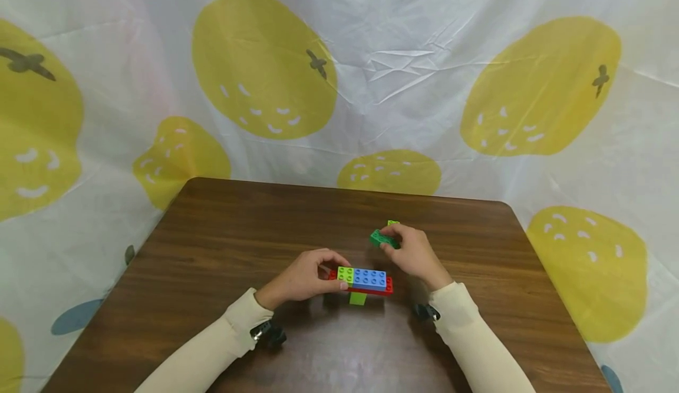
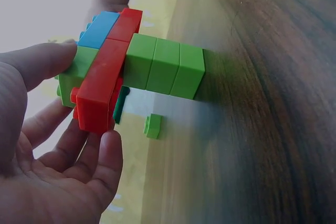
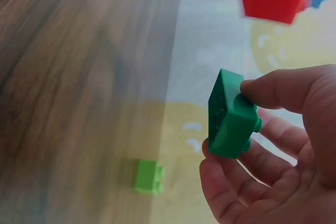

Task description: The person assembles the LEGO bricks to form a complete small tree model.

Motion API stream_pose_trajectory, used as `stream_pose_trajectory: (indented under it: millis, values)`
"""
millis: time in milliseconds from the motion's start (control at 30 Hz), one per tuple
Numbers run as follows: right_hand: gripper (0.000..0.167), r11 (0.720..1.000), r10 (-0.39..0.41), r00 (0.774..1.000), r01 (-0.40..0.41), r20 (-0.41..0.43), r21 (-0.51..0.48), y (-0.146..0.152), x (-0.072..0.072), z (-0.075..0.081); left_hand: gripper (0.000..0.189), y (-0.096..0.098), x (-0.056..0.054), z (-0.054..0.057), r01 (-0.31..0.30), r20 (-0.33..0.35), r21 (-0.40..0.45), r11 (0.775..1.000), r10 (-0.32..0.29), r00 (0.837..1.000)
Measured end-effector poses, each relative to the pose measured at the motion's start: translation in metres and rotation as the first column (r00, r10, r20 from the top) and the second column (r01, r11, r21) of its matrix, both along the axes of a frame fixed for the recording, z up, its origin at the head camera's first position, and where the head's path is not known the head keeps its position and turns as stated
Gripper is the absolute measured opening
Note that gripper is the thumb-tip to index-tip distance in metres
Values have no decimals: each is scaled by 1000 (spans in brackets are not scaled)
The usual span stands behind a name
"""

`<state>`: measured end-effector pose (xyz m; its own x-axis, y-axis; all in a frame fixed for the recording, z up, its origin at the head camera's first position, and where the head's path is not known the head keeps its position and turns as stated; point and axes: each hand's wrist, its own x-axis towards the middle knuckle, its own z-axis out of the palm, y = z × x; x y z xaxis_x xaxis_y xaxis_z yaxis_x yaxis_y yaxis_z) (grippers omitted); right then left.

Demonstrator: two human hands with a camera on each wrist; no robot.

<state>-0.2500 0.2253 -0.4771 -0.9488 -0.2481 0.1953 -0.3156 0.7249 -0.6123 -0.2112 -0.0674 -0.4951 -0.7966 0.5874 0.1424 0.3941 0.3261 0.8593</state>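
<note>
My left hand (image 1: 310, 275) grips the left end of a toy-brick build, thumb on its lime brick (image 2: 79, 69) and fingers round the red bricks (image 2: 102, 82). Beside the lime brick on top sits a blue brick (image 1: 370, 278). Below the red layer, a stack of lime bricks (image 2: 165, 66) forms a leg down to the tabletop. Farther back and to the right, my right hand (image 1: 416, 254) pinches a dark green brick (image 3: 233, 116) between thumb and fingers, tilted, its studs toward the palm. It is apart from the build.
A small lime brick (image 3: 147, 177) stands on the brown wooden table (image 1: 254, 222), just beyond my right hand. Behind the table's far edge hangs a white curtain (image 1: 392, 75) printed with yellow fruit.
</note>
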Motion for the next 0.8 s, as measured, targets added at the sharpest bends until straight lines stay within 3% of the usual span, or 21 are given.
stream_pose_trajectory:
  millis: [267,467,800]
  values:
    - [30,997,65,995,-67,-73,-28,-6,16,15,36,-2,0,-2,1,-14,5,1000,-1,1000]
    - [28,990,124,990,-128,-71,-54,-12,33,26,38,-2,1,-1,1,-12,5,1000,-1,1000]
    - [30,968,241,960,-248,-143,-32,-21,56,34,37,-1,1,-2,-2,-25,0,1000,2,1000]
